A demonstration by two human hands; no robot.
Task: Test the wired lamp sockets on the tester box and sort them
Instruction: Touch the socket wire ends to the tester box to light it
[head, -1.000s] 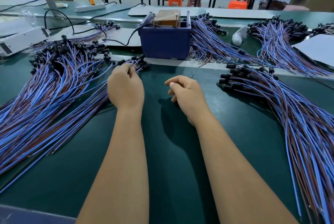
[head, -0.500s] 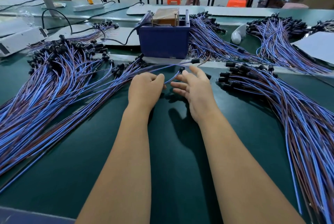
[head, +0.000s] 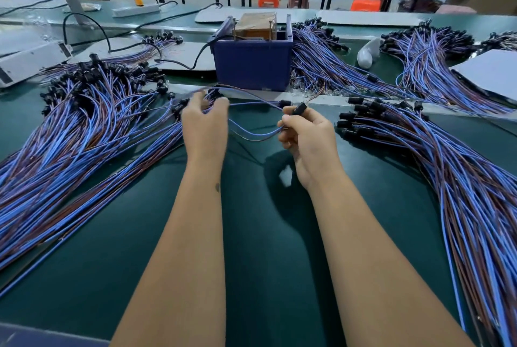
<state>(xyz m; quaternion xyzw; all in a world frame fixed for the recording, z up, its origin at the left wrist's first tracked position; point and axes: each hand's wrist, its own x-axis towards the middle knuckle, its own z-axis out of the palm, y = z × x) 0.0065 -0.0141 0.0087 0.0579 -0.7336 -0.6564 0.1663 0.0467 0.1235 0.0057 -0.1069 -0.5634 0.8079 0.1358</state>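
A dark blue tester box (head: pixel 253 65) stands at the middle back of the green table (head: pixel 251 234). My right hand (head: pixel 309 139) pinches a black lamp socket (head: pixel 299 108) between thumb and fingers; its blue and brown wires (head: pixel 251 134) loop left to my left hand. My left hand (head: pixel 205 125) holds those wires at the edge of the big left pile of wired sockets (head: pixel 72 128). A second pile of wired sockets (head: pixel 436 156) fans out on the right.
More bundles of wired sockets (head: pixel 324 64) lie behind and right of the box. A white device (head: pixel 25 62) sits far left, a white bulb (head: pixel 366 54) right of the box, and a grey board (head: pixel 492 72) at the far right. Black cables run behind.
My left hand drew wires from the left pile towards the middle. My right hand, open half a second ago, now pinches the socket end and has lifted it slightly.
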